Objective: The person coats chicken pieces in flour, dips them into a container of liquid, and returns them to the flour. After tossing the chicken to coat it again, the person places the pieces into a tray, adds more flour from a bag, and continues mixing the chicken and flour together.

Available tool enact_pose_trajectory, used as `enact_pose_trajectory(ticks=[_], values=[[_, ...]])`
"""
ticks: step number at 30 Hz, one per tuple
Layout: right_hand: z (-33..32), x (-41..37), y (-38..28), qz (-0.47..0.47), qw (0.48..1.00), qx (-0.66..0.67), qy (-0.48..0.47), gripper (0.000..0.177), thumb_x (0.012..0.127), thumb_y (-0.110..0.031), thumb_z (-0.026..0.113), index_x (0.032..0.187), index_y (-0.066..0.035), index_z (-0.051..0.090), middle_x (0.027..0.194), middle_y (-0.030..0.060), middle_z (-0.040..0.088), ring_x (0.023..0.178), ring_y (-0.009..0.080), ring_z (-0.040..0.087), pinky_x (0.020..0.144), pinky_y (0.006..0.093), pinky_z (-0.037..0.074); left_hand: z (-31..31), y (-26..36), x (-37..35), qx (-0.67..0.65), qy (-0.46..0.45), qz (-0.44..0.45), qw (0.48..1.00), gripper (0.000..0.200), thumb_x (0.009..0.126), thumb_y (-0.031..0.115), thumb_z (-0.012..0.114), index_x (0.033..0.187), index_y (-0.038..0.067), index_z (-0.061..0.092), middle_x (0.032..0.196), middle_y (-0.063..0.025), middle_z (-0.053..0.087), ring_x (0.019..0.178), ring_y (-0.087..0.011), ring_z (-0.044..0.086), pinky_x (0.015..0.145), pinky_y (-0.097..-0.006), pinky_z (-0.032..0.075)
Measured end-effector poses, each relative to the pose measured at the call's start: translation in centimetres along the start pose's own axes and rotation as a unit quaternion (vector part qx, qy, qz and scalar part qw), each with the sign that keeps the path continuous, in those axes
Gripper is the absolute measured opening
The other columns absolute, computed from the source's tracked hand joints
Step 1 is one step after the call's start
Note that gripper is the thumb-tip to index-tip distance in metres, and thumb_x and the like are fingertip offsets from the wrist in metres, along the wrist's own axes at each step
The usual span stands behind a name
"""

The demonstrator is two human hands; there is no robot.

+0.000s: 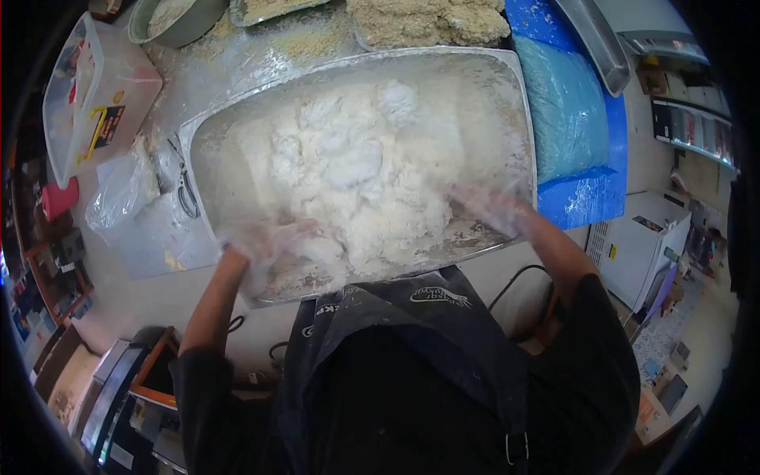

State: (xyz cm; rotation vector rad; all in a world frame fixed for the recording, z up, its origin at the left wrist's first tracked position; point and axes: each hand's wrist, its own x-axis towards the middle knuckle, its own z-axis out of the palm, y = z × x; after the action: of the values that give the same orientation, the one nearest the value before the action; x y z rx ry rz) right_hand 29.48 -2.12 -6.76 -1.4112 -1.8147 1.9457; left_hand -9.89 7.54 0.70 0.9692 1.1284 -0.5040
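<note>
A large metal trough [526,119] holds a heap of white flour-like powder [348,162], with lumps and looser crumbs along its near side. Over the trough's near left corner, my left hand [277,241] reaches into the edge of the heap, in what looks like a clear plastic glove. From the right, my right hand [495,207] extends over the near rim towards the heap, similarly covered and dusted white. Motion smears the fingers of both hands.
Behind the trough lies a crumbly beige mass [431,22], beside a round metal pan [170,20]. Left are a clear plastic bin [103,99], scissors [186,190] and a plastic bag [123,194]. A blue bag [562,111] borders the right side.
</note>
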Motion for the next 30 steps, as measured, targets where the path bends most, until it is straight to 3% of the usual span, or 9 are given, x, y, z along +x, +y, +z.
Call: enact_pose_trajectory(ticks=[6,9,13,15,17,21,23,24,30], values=[[7.0,9.9,2.6,0.013,0.943,0.312,-0.111,0.042,0.093,-0.017,0.046,0.133,-0.006,0.043,0.129,0.0124,0.052,0.118,0.0284,0.05,0.104,0.0347,0.036,3.3,2.0,5.6,-0.137,-0.112,0.036,0.984,0.075,0.094,0.051,0.033,0.137,-0.009,0.021,0.131,-0.0249,0.045,0.115,-0.034,0.051,0.098,-0.038,0.042],[3.7,6.6,-2.5,-0.204,0.844,0.465,-0.174,0.044,0.09,-0.016,0.047,0.133,-0.004,0.042,0.133,0.0152,0.047,0.122,0.0293,0.045,0.108,0.0389,0.029,3.5,4.1,3.6,-0.268,-0.081,0.044,0.959,0.072,0.095,0.047,0.038,0.134,-0.012,0.024,0.127,-0.0253,0.048,0.11,-0.032,0.054,0.095,-0.0354,0.045],[-2.1,2.8,-4.8,-0.19,0.898,0.396,-0.003,0.044,0.09,-0.016,0.049,0.132,-0.004,0.043,0.13,0.0143,0.049,0.118,0.0273,0.048,0.106,0.0371,0.032,2.2,5.2,-0.7,-0.68,0.026,0.014,0.732,0.074,0.095,0.042,0.041,0.135,-0.013,0.011,0.131,-0.0307,0.04,0.12,-0.0379,0.045,0.098,-0.0417,0.043],[-5.4,2.5,-4.2,-0.098,0.94,0.295,0.14,0.044,0.09,-0.015,0.05,0.131,-0.004,0.043,0.129,0.0139,0.05,0.116,0.0263,0.05,0.105,0.0363,0.034,0.4,4.8,-1.4,-0.322,0.123,0.079,0.935,0.075,0.094,0.044,0.041,0.134,-0.012,0.011,0.134,-0.0306,0.035,0.124,-0.0382,0.039,0.101,-0.0425,0.039],[-7.9,4.4,-3.7,-0.039,0.958,0.187,0.214,0.043,0.09,-0.015,0.051,0.131,-0.004,0.044,0.128,0.0134,0.052,0.114,0.0253,0.051,0.103,0.0354,0.035,-1.4,2.8,1.2,-0.066,0.199,0.13,0.969,0.074,0.091,0.049,0.043,0.133,-0.008,0.021,0.134,-0.0262,0.039,0.125,-0.0343,0.04,0.105,-0.0402,0.033],[-5.7,12.2,-4.7,-0.094,0.981,0.034,0.168,0.043,0.089,-0.015,0.053,0.13,-0.005,0.045,0.126,0.0125,0.054,0.109,0.0233,0.055,0.101,0.0336,0.039,-5.7,-0.9,16.5,-0.37,-0.496,0.345,0.705,0.075,0.085,0.058,0.048,0.131,-0.001,0.042,0.133,-0.0175,0.046,0.126,-0.0265,0.041,0.112,-0.0356,0.022],[-2.9,15.6,-4.7,-0.129,0.982,0.015,0.138,0.043,0.089,-0.014,0.055,0.13,-0.005,0.045,0.125,0.012,0.055,0.107,0.0224,0.056,0.1,0.0328,0.04,-2.8,3.0,12.4,0.035,-0.043,0.361,0.931,0.084,0.08,0.067,0.045,0.134,0.002,0.041,0.135,-0.0173,0.044,0.129,-0.0289,0.037,0.113,-0.0403,0.018],[-3.0,17.7,-4.6,-0.069,0.987,0.083,0.121,0.044,0.09,-0.013,0.053,0.132,-0.006,0.043,0.126,0.0119,0.054,0.108,0.022,0.055,0.101,0.0324,0.039,-1.7,5.0,11.0,0.244,0.211,0.319,0.891,0.089,0.078,0.072,0.043,0.135,0.004,0.04,0.136,-0.0171,0.043,0.131,-0.0301,0.035,0.114,-0.0427,0.016],[-3.8,11.4,-5.7,-0.18,0.973,0.108,0.092,0.047,0.089,-0.017,0.053,0.134,-0.008,0.041,0.134,0.0119,0.047,0.122,0.0219,0.045,0.109,0.0337,0.029,-4.4,3.0,8.6,0.17,0.153,0.09,0.969,0.086,0.081,0.071,0.039,0.137,0.006,0.038,0.139,-0.0178,0.039,0.132,-0.03,0.032,0.112,-0.0438,0.021]])
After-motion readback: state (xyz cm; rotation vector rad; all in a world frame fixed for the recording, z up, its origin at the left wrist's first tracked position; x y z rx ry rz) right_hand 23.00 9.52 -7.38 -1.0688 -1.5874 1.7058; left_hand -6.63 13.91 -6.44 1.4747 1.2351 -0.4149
